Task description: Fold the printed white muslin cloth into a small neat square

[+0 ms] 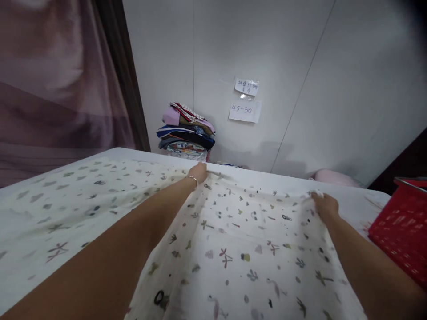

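Observation:
A cream cloth [233, 249] printed with small flowers and shapes lies spread over a white table [287, 182]. My left hand [198, 172] reaches to the cloth's far edge and pinches it there; a thin bracelet sits on that wrist. My right hand [324, 206] grips the far right corner of the cloth, fingers closed round a bunched bit of fabric. Both arms stretch out over the cloth, which is pulled taut between the two hands.
A stack of folded clothes [187, 133] stands at the wall beyond the table. Two paper notes [244, 111] are stuck on the white wall. A red plastic basket [402, 233] sits at the right edge. A pink curtain [60, 89] hangs on the left. A pink item [333, 178] lies behind the table.

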Tool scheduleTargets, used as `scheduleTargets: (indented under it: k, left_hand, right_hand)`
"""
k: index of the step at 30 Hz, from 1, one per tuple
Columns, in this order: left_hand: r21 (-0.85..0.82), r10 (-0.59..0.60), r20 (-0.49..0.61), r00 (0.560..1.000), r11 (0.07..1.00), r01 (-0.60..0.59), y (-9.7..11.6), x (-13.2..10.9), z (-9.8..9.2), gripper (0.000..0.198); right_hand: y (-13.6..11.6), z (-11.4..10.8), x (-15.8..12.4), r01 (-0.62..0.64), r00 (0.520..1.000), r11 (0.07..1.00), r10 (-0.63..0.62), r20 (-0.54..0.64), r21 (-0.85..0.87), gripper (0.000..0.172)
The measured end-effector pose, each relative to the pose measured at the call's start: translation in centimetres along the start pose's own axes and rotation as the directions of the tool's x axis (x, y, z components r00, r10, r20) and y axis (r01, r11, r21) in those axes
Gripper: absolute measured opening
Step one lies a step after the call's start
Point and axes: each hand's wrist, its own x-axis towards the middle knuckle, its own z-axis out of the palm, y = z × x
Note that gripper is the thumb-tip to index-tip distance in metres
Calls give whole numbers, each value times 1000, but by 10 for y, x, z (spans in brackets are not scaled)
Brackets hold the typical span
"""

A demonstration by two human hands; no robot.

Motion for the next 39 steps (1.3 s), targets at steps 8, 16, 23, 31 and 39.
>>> scheduleTargets:
  k: [8,16,23,31,39]
  left_hand:
    - [-117,-68,-103,992,992,56,19,19,3,40]
    - [-183,284,70,956,946,-267,-8,-71,22,53]
    - [-282,559,152,815,815,-506,-51,-242,-11,49]
    - [-363,790,141,596,601,-712,-42,-395,-24,53]
    - [-230,759,87,645,646,-728,-24,-409,-15,47]
  right_hand:
    - [-37,-3,7,-185,980,983,185,-72,5,55]
    - [19,10,-50,169,971,922,-95,220,-349,61]
    - [100,-51,-144,198,962,916,-113,249,-349,60]
    - [150,-135,-267,22,969,986,20,246,-165,58]
    - [138,-165,-289,-238,905,971,216,367,16,25]
